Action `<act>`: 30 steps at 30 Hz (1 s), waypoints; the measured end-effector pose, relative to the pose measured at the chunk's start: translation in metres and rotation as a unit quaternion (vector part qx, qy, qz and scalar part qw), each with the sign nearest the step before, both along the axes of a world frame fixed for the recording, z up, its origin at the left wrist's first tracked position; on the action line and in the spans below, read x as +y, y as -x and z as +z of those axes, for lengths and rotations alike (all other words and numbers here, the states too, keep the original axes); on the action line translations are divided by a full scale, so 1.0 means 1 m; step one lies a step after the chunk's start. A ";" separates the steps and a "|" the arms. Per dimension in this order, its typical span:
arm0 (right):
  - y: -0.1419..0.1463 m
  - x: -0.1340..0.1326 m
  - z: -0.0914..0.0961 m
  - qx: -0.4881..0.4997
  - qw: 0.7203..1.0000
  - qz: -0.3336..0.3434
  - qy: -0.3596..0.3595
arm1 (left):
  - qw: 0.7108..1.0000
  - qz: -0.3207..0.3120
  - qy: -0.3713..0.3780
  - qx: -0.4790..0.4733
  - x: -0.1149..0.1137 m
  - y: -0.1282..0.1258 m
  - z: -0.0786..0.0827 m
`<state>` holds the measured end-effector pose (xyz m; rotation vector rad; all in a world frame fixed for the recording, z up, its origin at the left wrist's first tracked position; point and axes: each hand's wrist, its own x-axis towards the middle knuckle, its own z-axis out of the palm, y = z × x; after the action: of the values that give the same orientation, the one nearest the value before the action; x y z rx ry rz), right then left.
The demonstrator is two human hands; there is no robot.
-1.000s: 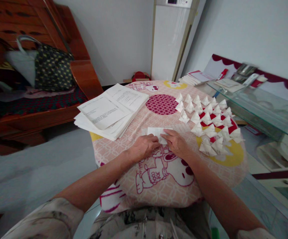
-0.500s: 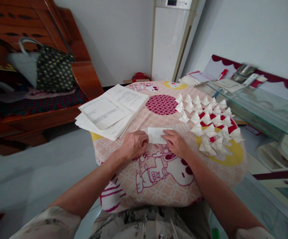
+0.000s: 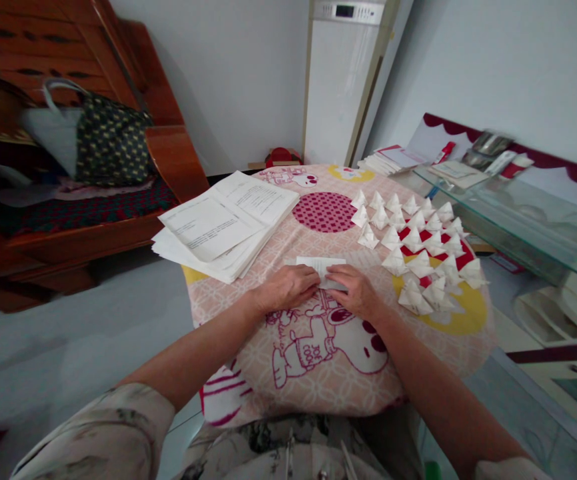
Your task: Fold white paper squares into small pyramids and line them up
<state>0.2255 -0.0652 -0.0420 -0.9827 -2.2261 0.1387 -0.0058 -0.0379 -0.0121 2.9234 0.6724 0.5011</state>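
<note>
A small folded sheet of printed paper (image 3: 321,262) lies on the patterned tablecloth (image 3: 263,360) in front of me. My left hand (image 3: 291,288) reaches over its left part, fingers curled together on the paper and hiding that side. At the right edge, my right hand (image 3: 353,288) has thumb and fingers closed on the sheet. To the right stand several folded white paper pieces (image 3: 421,263) with pointed tops, set in rough rows. A thick stack of printed sheets (image 3: 213,223) rests beyond my left hand.
A glass shelf (image 3: 518,220) with small items borders the table's right side. On the left is a wooden bench (image 3: 168,153) holding a dark patterned bag (image 3: 111,140). A tall white appliance (image 3: 341,80) stands behind the table.
My left hand has moved right, from the paper's left edge onto the paper, close to my right hand. The right hand's fingers have shifted slightly, with the thumb now showing at the paper's lower edge.
</note>
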 end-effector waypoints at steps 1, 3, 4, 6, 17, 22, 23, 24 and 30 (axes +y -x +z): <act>0.001 -0.001 0.001 0.000 1.000 -0.001 -0.008 | 1.000 0.004 -0.010 -0.002 0.000 0.000 -0.001; 0.005 -0.003 0.004 -0.007 1.000 -0.005 -0.022 | 0.999 0.017 -0.030 -0.009 0.000 -0.001 -0.004; 0.007 -0.004 0.006 -0.012 0.999 -0.010 -0.028 | 0.999 0.025 -0.040 -0.016 -0.001 -0.002 -0.004; 0.010 -0.006 0.010 -0.027 0.998 -0.029 -0.043 | 0.996 0.050 -0.058 -0.035 -0.002 -0.006 -0.004; 0.023 -0.006 0.019 -0.028 0.991 -0.073 -0.108 | 0.987 0.107 -0.084 -0.084 -0.006 -0.018 -0.002; 0.013 -0.006 0.023 -0.026 0.993 -0.089 -0.074 | 0.985 0.127 -0.064 -0.099 -0.006 -0.015 -0.001; 0.008 -0.006 0.023 -0.019 0.993 -0.096 -0.068 | 0.983 0.134 -0.057 -0.109 -0.006 -0.014 0.000; 0.002 -0.005 0.023 -0.009 0.992 -0.104 -0.065 | 0.982 0.140 -0.050 -0.120 -0.006 -0.013 0.001; -0.018 -0.004 0.026 0.057 0.979 -0.168 -0.098 | 0.976 0.146 -0.039 -0.160 -0.005 -0.010 0.002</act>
<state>0.2435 -0.0690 -0.0155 -1.1898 -1.8979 -0.1685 0.0039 -0.0431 -0.0102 2.7256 1.0558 1.0213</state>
